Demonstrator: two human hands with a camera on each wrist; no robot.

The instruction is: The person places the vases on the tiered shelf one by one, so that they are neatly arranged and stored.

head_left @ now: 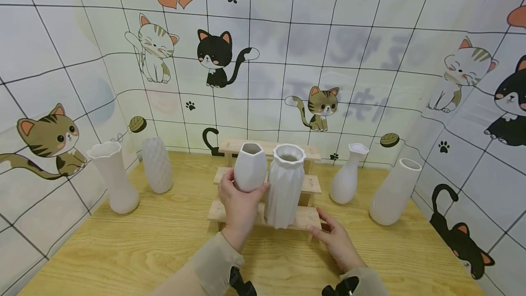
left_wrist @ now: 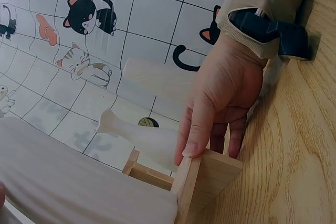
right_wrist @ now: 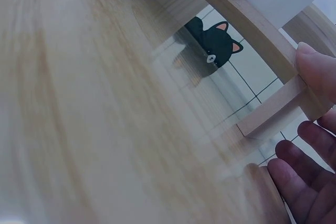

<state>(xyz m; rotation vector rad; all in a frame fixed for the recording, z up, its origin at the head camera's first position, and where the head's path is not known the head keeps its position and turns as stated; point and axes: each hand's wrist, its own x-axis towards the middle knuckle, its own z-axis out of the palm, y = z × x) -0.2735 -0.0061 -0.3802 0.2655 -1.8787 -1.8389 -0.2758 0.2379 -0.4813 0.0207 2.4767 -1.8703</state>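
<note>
My left hand (head_left: 239,207) grips a small white faceted vase (head_left: 250,170) in front of the wooden step stand (head_left: 309,217). Whether that vase's base touches a step is hidden by the hand. Just to its right, a taller white fluted vase (head_left: 285,195) stands on the lowest step. At the stand's right end, my right hand (head_left: 338,241) pinches the lowest step, thumb on top and fingers below. The left wrist view also catches this right hand (left_wrist: 226,85) on the wooden end. Up close in the right wrist view, its thumb (right_wrist: 318,73) presses the step's edge.
On the left of the wood-grain table (head_left: 144,250) stand a wavy-rimmed vase (head_left: 115,179) and a textured vase (head_left: 157,166). To the right are a narrow-necked vase (head_left: 347,177) and a slanted-looking cylindrical vase (head_left: 393,193). A cat-print sheet (head_left: 271,40) encloses the back and sides.
</note>
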